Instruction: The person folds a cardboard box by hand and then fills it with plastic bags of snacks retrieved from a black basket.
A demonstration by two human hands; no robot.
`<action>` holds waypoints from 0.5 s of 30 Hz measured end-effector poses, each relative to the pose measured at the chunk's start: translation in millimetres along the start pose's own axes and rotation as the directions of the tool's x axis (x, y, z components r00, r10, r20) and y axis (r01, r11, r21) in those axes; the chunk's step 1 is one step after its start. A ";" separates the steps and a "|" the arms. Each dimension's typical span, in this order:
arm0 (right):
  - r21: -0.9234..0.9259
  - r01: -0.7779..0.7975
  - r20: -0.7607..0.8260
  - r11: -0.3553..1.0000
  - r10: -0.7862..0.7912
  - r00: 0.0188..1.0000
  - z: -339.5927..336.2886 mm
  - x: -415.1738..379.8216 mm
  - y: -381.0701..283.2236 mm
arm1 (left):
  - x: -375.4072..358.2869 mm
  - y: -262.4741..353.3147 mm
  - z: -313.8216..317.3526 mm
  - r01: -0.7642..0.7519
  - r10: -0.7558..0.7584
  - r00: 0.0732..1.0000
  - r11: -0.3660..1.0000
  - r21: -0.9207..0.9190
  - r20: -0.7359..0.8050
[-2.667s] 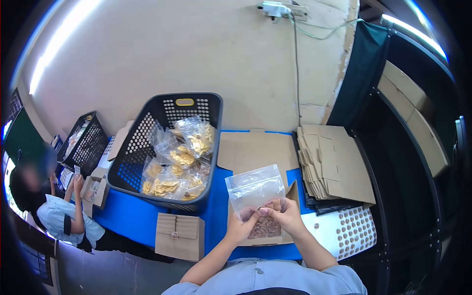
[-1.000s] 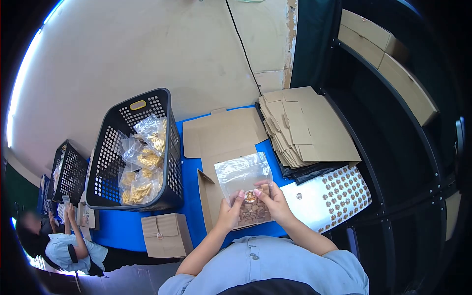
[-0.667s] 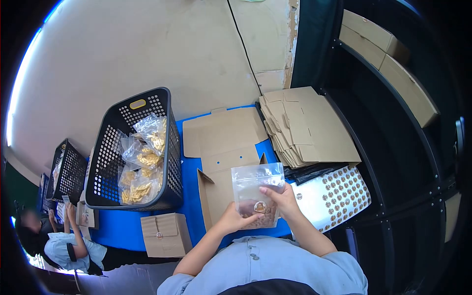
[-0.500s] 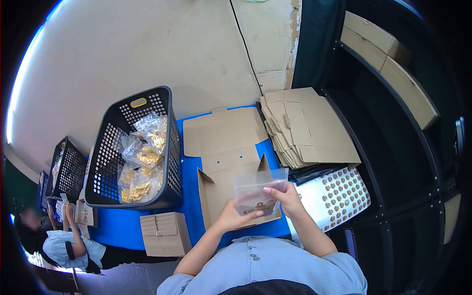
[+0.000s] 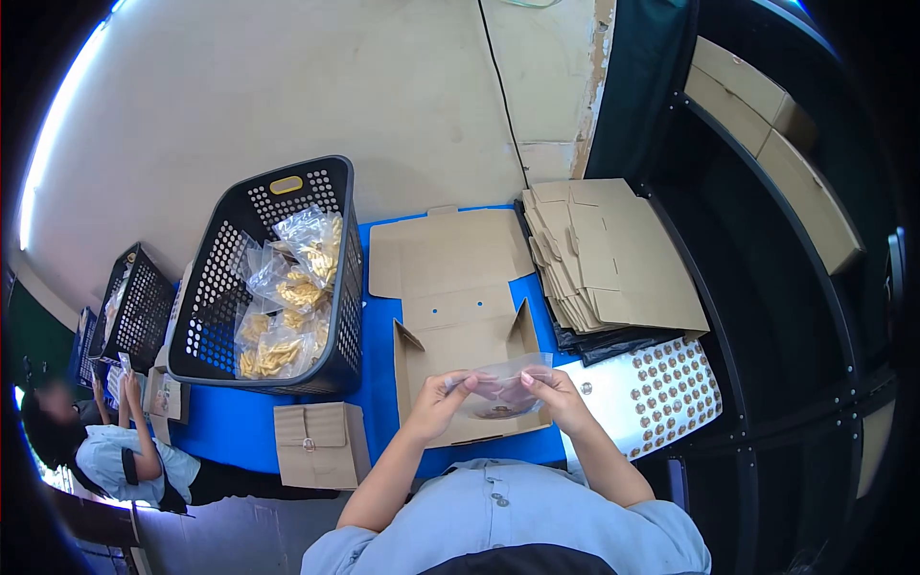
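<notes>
A clear plastic bag (image 5: 500,391) is stretched between my two hands, with small brown things at its bottom that are too small to make out. My left hand (image 5: 438,406) pinches the bag near its left upper corner. On the other side, my right hand (image 5: 564,401) grips it between thumb and fingers by the right upper corner. Beneath the bag lies an opened cardboard box (image 5: 450,257), its lid folded back toward the wall and its side flaps standing up. The bag hides part of the box's floor.
Left of the box stands a black perforated basket (image 5: 350,287) with bags of yellow pieces (image 5: 297,287). In front is a closed cardboard box (image 5: 321,446). At right are stacked flat cardboard boxes (image 5: 632,259) and a sheet of round stickers (image 5: 613,402). Another person (image 5: 134,460) works at far left.
My left hand has moved up from the bag's lower part to its upper edge. The bag has tipped flatter and sits lower. The view has shifted slightly.
</notes>
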State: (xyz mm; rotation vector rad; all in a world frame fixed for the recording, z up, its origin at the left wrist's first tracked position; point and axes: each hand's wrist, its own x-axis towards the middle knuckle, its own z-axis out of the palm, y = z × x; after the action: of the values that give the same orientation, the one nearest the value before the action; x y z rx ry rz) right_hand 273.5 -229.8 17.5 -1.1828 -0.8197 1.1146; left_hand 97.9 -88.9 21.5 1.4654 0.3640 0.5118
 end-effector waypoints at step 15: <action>-0.451 0.129 -0.110 0.883 -0.198 0.974 -1.5 8.1 23.5 | 0.7 -32.1 -50.6 0.217 -0.237 0.937 0.971 0.102 0.256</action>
State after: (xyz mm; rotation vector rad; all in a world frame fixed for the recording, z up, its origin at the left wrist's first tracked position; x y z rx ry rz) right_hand 271.8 -222.3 -6.2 -1.5225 -1.0670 0.7021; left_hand 75.1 -46.8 -14.5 1.5168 0.3346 0.1131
